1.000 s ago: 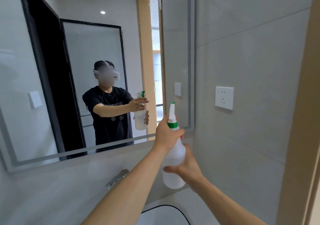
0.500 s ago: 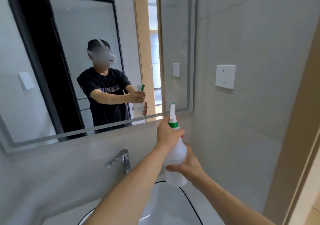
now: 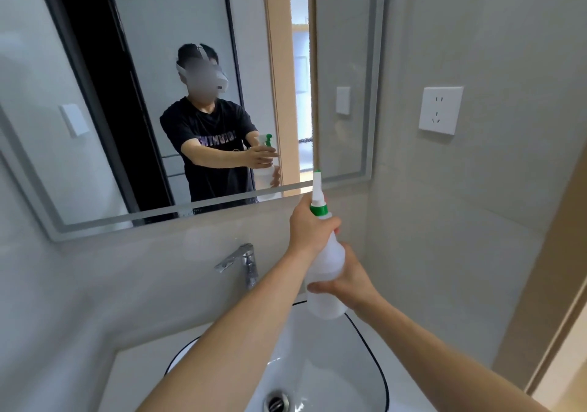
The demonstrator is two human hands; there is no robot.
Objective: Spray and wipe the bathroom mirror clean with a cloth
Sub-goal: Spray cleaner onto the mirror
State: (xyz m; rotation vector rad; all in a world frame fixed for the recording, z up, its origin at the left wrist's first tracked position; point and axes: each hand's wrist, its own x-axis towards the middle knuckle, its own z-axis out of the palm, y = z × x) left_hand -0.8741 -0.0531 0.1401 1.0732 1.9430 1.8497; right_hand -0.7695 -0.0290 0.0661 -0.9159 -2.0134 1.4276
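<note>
A white spray bottle [image 3: 325, 271] with a green collar and white nozzle is held upright in front of the lower right part of the wall mirror [image 3: 152, 93]. My left hand [image 3: 309, 225] grips its neck and trigger. My right hand [image 3: 351, 276] wraps the bottle's body from behind and below. The mirror shows a person in a black T-shirt holding the same bottle. Fine droplets streak the glass near its right side. No cloth is in view.
A chrome tap [image 3: 239, 260] rises below the mirror over a white basin [image 3: 365, 380] with a black rim and a metal drain [image 3: 277, 402]. A white wall socket [image 3: 441, 110] sits on the tiled right wall. A wooden door frame [image 3: 559, 268] runs down the far right.
The view has tilted downward, so the mirror sits higher and the basin and tap show more. Both hands keep the same hold on the bottle.
</note>
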